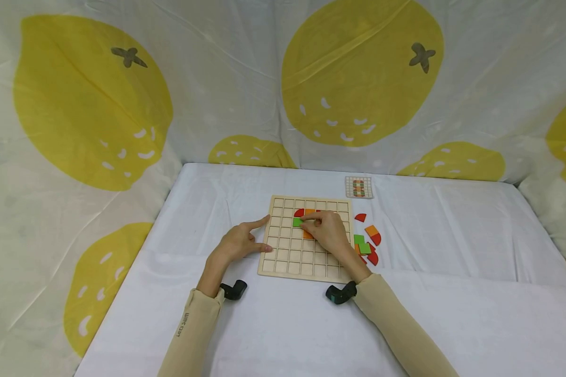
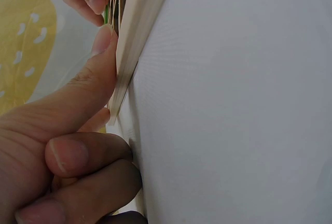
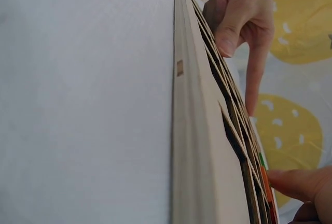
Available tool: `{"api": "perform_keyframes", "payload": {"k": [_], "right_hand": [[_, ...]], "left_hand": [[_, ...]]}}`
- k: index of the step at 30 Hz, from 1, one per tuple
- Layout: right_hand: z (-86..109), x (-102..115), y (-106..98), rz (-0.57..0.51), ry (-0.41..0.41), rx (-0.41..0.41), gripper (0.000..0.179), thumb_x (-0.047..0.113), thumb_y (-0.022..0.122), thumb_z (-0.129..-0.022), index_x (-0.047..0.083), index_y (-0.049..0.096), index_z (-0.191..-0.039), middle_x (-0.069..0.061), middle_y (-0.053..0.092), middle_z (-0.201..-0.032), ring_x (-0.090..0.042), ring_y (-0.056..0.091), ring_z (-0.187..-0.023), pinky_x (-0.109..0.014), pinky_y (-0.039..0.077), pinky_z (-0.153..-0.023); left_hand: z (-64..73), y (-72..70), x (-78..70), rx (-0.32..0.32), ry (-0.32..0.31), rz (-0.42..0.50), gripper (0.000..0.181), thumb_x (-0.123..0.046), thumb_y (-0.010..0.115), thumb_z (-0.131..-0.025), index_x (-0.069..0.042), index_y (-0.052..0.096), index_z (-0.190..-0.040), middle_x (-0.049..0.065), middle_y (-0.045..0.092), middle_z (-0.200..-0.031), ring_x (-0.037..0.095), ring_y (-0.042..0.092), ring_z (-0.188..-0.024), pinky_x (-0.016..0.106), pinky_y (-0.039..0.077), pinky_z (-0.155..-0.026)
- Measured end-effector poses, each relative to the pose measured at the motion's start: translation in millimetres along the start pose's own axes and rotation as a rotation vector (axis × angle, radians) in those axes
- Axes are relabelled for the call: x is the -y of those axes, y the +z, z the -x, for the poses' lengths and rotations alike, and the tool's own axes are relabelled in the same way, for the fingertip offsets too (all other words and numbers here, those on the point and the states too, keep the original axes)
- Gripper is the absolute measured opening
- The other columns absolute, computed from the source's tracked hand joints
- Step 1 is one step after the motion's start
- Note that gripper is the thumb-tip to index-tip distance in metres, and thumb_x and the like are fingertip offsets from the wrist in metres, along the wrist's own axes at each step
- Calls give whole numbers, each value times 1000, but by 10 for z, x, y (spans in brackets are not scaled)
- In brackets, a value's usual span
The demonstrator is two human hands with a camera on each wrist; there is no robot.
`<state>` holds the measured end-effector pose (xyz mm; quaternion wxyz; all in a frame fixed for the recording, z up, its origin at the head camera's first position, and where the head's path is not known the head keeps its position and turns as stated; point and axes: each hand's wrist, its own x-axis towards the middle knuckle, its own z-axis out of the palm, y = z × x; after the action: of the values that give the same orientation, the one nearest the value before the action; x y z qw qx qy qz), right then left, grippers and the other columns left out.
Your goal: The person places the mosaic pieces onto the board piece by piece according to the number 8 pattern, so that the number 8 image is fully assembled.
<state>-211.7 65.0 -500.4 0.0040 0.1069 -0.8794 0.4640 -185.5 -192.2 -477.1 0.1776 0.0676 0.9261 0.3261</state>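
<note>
A wooden grid board lies on the white table. My left hand steadies its left edge, index finger and thumb spread along the rim. In the left wrist view, the left thumb lies against the board's side and the other fingers curl below. Over the board's upper middle, my right hand pinches a green square tile at thumb and index fingertips. A red quarter-round tile and orange square tiles sit in nearby cells. The right hand hides some cells.
Loose red, orange and green tiles lie right of the board, some overlapping. A small pattern card rests beyond the board's upper right corner. Lemon-printed cloth hangs behind the table.
</note>
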Motion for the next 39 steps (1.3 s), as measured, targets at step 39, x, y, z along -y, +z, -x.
{"api": "perform_keyframes", "payload": {"k": [39], "right_hand": [[352,-669,-1166,137,181,-15,28,20,76,-95,3,78,-116,1,39,-59,-15,38,-53,-25,28,-50]], "left_hand": [[12,7,-12,5,-1,-8,94,-39,87,-83,-29,36,-162,-5,35,-57,10,29,-55,26,28,-56]]}}
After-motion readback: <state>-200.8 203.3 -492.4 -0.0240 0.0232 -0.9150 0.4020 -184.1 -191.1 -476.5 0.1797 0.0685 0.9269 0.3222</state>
